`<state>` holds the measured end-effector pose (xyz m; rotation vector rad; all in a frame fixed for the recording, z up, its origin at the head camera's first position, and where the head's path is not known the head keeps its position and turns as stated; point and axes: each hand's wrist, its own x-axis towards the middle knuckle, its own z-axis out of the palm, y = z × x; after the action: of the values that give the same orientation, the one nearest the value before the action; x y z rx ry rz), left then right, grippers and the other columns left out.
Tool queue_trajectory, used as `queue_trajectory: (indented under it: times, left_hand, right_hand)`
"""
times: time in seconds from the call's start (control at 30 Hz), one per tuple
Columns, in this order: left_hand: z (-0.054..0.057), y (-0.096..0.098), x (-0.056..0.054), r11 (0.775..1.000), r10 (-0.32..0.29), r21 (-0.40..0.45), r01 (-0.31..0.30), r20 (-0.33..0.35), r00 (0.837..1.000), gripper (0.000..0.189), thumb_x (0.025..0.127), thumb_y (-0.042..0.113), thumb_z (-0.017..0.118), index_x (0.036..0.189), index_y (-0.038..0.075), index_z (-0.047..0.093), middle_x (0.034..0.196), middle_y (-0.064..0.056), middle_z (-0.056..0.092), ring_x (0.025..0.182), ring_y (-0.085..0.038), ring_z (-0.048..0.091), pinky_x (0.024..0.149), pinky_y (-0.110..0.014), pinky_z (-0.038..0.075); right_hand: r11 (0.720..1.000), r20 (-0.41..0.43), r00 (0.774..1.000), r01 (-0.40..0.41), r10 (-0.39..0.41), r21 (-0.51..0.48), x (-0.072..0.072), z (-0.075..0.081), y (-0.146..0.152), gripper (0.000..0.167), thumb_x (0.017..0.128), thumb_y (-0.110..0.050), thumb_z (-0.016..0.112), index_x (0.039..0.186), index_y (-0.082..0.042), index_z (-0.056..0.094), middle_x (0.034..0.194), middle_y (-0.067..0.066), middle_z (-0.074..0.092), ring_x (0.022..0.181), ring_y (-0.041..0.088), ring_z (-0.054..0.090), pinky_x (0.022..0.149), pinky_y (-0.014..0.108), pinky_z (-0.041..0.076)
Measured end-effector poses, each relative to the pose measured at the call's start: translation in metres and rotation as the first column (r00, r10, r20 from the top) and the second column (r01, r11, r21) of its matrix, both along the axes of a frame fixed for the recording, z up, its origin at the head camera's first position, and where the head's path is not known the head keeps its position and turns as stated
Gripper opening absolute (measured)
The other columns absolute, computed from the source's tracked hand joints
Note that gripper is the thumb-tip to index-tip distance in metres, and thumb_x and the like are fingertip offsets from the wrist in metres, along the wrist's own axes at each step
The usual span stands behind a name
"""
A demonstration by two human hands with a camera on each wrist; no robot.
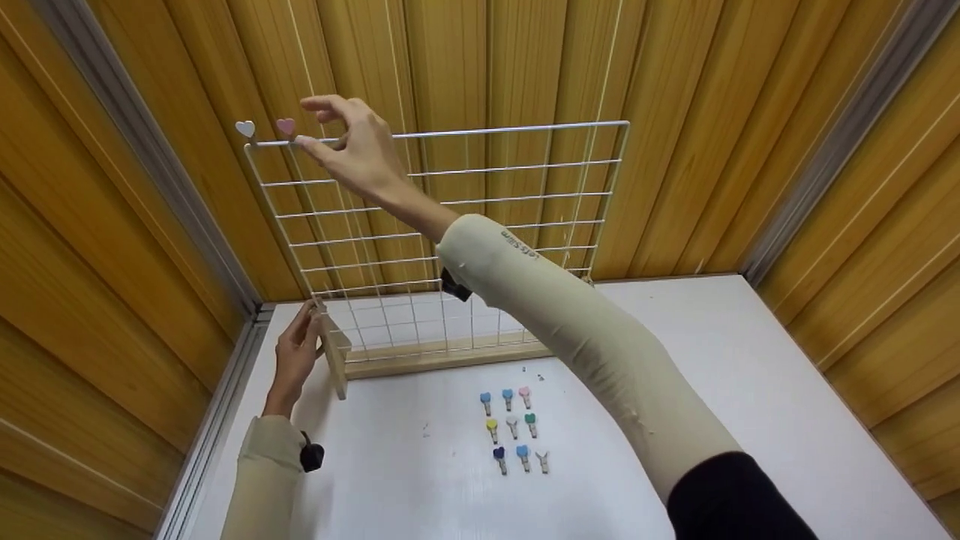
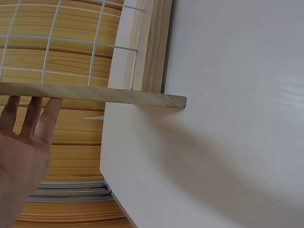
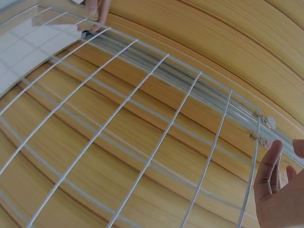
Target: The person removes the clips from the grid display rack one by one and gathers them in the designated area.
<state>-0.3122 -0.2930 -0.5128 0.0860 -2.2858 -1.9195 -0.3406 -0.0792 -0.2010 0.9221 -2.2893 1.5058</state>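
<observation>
My right hand (image 1: 364, 150) is raised at the top wire of a white wire grid (image 1: 510, 131), thumb and fingers spread apart. Its thumb tip is right beside a wooden clip with a pink heart (image 1: 286, 126), which stands on that wire. A second clip, with a white heart (image 1: 245, 129), sits at the grid's left corner. Low on the left, my left hand (image 1: 294, 352) touches the wooden side piece (image 1: 334, 360) of the grid's stand. In the left wrist view, fairly straight fingertips (image 2: 47, 121) rest against the wood; the thumb is hidden.
Several heart clips in blue, pink, yellow (image 1: 492, 427), green (image 1: 531, 421) and other colours lie in rows on the white table (image 1: 405, 495). Tiny bits lie near them. Wood-patterned panels (image 1: 847, 225) surround the table behind and at both sides.
</observation>
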Motion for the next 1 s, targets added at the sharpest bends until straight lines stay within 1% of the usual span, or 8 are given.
queue_trajectory:
  times: [0.1,0.17,0.37,0.5,0.6,0.7,0.87,1.0]
  left_hand:
    - [0.001,0.003,-0.004,1.000,-0.006,0.008,0.006,-0.019,1.000,0.058,0.111,0.036,0.041,0.165,0.024,0.022,0.167,-0.017,0.029,0.152,-0.036,0.033,0.119,-0.055,0.039]
    - [0.001,0.005,-0.006,1.000,-0.011,0.018,0.012,-0.033,0.999,0.058,0.111,0.036,0.041,0.165,0.023,0.023,0.167,-0.017,0.030,0.152,-0.036,0.033,0.119,-0.055,0.039]
    - [-0.003,0.005,-0.006,0.999,-0.016,0.035,0.017,-0.029,0.999,0.058,0.111,0.035,0.041,0.165,0.022,0.023,0.167,-0.016,0.028,0.153,-0.036,0.031,0.119,-0.056,0.040]
    - [-0.002,0.006,-0.005,0.999,-0.007,0.031,0.008,-0.019,1.000,0.058,0.111,0.035,0.042,0.165,0.022,0.023,0.167,-0.015,0.029,0.153,-0.035,0.031,0.119,-0.055,0.040]
    - [0.000,0.008,-0.004,1.000,-0.004,0.024,0.004,-0.023,1.000,0.058,0.111,0.035,0.041,0.165,0.023,0.023,0.167,-0.015,0.030,0.153,-0.034,0.032,0.119,-0.054,0.041]
    - [0.003,0.011,-0.005,1.000,-0.011,0.026,0.012,-0.039,0.999,0.058,0.111,0.035,0.041,0.165,0.022,0.023,0.167,-0.015,0.030,0.154,-0.034,0.031,0.119,-0.054,0.040]
    - [0.005,0.011,-0.006,0.999,-0.026,0.029,0.028,-0.048,0.999,0.058,0.111,0.035,0.042,0.165,0.022,0.023,0.167,-0.016,0.029,0.154,-0.035,0.030,0.120,-0.055,0.039]
    - [0.004,0.008,-0.002,1.000,-0.005,0.016,0.006,-0.031,1.000,0.058,0.111,0.036,0.042,0.164,0.024,0.024,0.166,-0.014,0.031,0.153,-0.034,0.032,0.119,-0.055,0.041]
  right_hand:
    - [0.999,0.063,0.997,-0.031,0.031,-0.007,-0.003,-0.001,-0.010,0.051,0.102,-0.014,0.065,0.151,-0.009,0.050,0.143,0.008,0.059,0.084,0.021,0.075,0.071,0.017,0.061]
    - [0.999,0.110,0.993,-0.045,0.048,-0.029,-0.007,-0.003,-0.016,0.050,0.104,-0.013,0.061,0.152,-0.011,0.048,0.145,0.004,0.061,0.080,0.020,0.076,0.066,0.020,0.062]
    - [0.993,0.143,0.989,-0.019,0.035,-0.114,-0.016,-0.012,-0.028,0.038,0.105,-0.016,0.059,0.143,-0.012,0.060,0.130,0.004,0.071,0.062,0.012,0.072,0.060,0.023,0.062]
    - [0.990,0.158,0.986,-0.039,0.061,-0.135,-0.020,-0.013,-0.031,0.037,0.106,-0.021,0.057,0.142,-0.012,0.061,0.130,0.004,0.070,0.054,0.007,0.065,0.051,0.019,0.055]
    - [0.986,0.176,0.982,-0.046,0.075,-0.161,-0.021,-0.010,-0.032,0.033,0.106,-0.023,0.058,0.136,-0.012,0.066,0.126,0.004,0.071,0.050,0.006,0.062,0.046,0.017,0.048]
    - [0.973,0.210,0.974,-0.033,0.083,-0.229,-0.021,-0.007,-0.031,0.031,0.104,-0.021,0.061,0.130,-0.010,0.070,0.121,0.005,0.075,0.047,0.007,0.062,0.044,0.017,0.049]
    - [0.933,0.261,0.958,-0.022,0.123,-0.359,-0.020,-0.005,-0.031,0.031,0.100,-0.015,0.064,0.129,-0.005,0.071,0.121,0.008,0.076,0.044,0.009,0.063,0.046,0.019,0.054]
    - [0.914,0.242,0.959,-0.038,0.147,-0.403,-0.020,-0.009,-0.037,0.031,0.100,-0.012,0.063,0.128,-0.002,0.070,0.121,0.010,0.075,0.045,0.008,0.062,0.045,0.017,0.051]
